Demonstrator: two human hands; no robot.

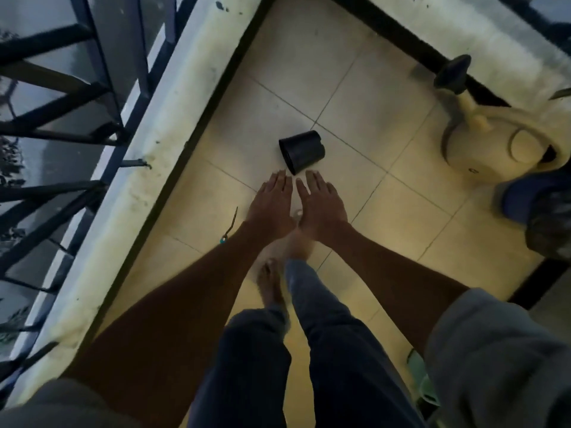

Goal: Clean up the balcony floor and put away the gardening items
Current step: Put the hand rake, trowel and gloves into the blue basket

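The tiled balcony floor [364, 97] fills most of the view, bounded on the left by a pale, stained parapet [173, 125] topped with a dark metal railing [71, 88]. Against the far right wall stands a cream watering can [494, 146] with a dark rose on its spout, and just beside it, at the right edge, sits something blue that is too blurred to identify. A black plastic plant pot [302, 150] lies tipped on its side near the middle of the floor. Both arms reach down toward it: the left hand [272, 205] and the right hand [321, 208] hover side by side, fingers straight and spread flat, holding nothing, their fingertips just short of the pot. A thin stick-like item [231, 225] lies on the tiles left of the left wrist.
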